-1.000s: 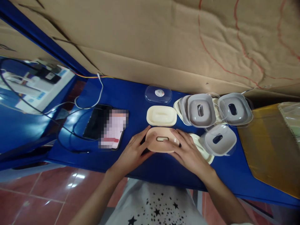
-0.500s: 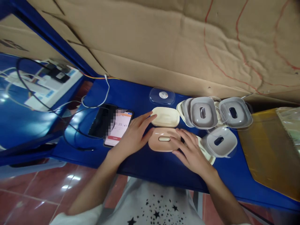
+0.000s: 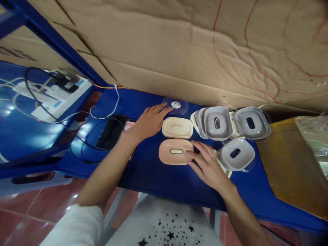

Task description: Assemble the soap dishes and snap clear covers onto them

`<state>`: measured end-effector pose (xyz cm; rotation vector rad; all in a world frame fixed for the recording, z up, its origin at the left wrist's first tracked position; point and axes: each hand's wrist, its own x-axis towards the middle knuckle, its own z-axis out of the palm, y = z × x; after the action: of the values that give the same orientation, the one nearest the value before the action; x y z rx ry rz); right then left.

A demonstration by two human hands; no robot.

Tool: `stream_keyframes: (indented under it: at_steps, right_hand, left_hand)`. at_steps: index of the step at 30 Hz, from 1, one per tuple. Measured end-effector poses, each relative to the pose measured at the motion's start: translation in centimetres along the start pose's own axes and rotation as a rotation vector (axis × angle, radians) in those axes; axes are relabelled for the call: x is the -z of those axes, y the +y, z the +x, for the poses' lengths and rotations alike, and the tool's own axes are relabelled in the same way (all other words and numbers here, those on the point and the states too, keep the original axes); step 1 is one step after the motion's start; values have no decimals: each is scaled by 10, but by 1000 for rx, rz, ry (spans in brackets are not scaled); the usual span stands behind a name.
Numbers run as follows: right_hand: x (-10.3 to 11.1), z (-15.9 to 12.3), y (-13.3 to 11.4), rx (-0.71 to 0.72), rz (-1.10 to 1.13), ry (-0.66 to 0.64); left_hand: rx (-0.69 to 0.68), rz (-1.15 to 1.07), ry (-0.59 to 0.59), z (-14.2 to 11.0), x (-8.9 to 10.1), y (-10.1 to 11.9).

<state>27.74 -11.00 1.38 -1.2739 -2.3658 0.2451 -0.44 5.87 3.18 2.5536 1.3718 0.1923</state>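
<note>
Cardboard point(image 3: 143, 48) fills the top of the frame behind the blue table point(image 3: 153, 181); red tiles point(image 3: 28, 218) show lower left. Just below centre, the right hand point(image 3: 205, 162) (loosely open) touches the peach dish point(image 3: 166, 153). The left hand point(image 3: 150, 121), fingers parted, has moved up from the cream dish point(image 3: 177, 128) to the clear lid point(image 3: 183, 109).

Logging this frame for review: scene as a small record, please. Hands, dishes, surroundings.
left hand: fingertips at clear lid; contact unclear
right hand: fingers on right end of peach dish
middle row, far to near: clear lid, cream dish, peach dish
right: slotted gray dishes, brown box
left: phone, mostly behind left arm; power strip
surface: blue table
</note>
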Motion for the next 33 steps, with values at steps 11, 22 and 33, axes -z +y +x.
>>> stream_keyframes:
  at_steps: [11, 22, 33]
  right_hand:
    - [0, -2, 6, -12, 10, 21]
    - [1, -2, 1, -56, 51, 24]
    - [2, -3, -2, -24, 56, -70]
  left_hand:
    - [-23, 25, -133, 49, 10, -34]
    - [26, -274, 177, -8, 35, -15]
    - [-158, -314, 111, -122, -20, 55]
